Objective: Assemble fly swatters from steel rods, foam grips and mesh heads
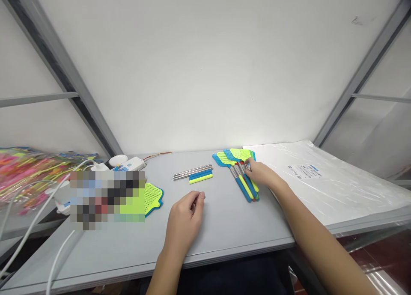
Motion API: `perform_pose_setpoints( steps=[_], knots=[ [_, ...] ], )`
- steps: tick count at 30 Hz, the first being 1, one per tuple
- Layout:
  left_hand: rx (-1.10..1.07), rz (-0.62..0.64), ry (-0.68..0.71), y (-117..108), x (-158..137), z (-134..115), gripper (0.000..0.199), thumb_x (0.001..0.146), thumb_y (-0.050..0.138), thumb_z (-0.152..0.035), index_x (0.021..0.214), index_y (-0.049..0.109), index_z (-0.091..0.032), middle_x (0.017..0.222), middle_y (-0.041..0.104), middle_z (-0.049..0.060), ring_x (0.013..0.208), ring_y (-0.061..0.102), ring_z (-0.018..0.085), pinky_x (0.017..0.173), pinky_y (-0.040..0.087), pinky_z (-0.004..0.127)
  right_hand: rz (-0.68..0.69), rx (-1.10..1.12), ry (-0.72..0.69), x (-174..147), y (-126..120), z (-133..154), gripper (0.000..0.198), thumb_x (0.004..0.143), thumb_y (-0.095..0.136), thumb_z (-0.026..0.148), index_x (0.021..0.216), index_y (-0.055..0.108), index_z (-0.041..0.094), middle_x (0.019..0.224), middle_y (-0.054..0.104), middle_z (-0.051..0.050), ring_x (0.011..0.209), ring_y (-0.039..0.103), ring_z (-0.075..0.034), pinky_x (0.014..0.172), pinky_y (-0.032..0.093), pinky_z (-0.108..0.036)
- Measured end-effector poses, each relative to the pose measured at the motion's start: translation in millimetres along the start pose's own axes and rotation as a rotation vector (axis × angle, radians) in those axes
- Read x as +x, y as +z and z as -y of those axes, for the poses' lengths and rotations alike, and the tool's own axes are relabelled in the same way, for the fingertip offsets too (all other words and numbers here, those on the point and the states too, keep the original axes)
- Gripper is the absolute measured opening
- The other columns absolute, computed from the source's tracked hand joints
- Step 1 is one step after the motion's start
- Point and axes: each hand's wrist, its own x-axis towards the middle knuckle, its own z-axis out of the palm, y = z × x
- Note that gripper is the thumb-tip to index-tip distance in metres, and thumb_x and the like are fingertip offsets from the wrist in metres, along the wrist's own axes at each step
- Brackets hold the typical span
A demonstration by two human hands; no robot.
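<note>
My right hand (pixel 259 171) is at a pile of fly swatters (pixel 244 154) in the middle right, its fingers bent around the metal shaft of one just below the head. The swatters have yellow-green and blue perforated heads, and their blue and yellow grips (pixel 243 188) point toward me. My left hand (pixel 186 216) rests above the table with its fingers curled in, nothing visible in them. Beyond it lie several thin metal rods (pixel 192 171) beside blue and yellow-green grip tubes (pixel 201 178). Loose swatter heads (pixel 153 197) lie to the left, partly hidden by a blurred patch.
A white plastic-wrapped sheet package (pixel 298 179) with a label covers the right side of the grey table (pixel 221 230). A power strip (pixel 131 164) and white cables (pixel 38 218) are at the left. Colourful bagged items (pixel 35 175) lie beyond the left edge. A white wall stands behind.
</note>
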Motion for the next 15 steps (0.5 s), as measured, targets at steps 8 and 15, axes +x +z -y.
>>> perform_pose_setpoints(
  steps=[8, 15],
  knots=[
    [-0.034, 0.015, -0.012, -0.3, -1.1, 1.3, 0.03, 0.096, 0.044, -0.044, 0.082, 0.061, -0.023, 0.072, 0.063, -0.002, 0.061, 0.051, 0.015, 0.062, 0.037, 0.027, -0.024, 0.006, 0.022, -1.1, 0.5, -3.1, 0.035, 0.093, 0.042, 0.034, 0.124, 0.043, 0.018, 0.094, 0.066, -0.011, 0.083, 0.064, -0.027, 0.061, 0.039, -0.029],
    [-0.034, 0.02, -0.009, 0.5, -0.3, 2.9, 0.03, 0.096, 0.044, -0.043, 0.083, 0.061, -0.023, 0.072, 0.063, -0.002, 0.062, 0.052, 0.015, 0.063, 0.037, 0.028, -0.055, 0.024, 0.04, -7.1, -4.4, -8.0, 0.037, 0.094, 0.038, 0.036, 0.125, 0.046, 0.018, 0.098, 0.067, -0.012, 0.087, 0.064, -0.026, 0.062, 0.039, -0.029]
  ],
)
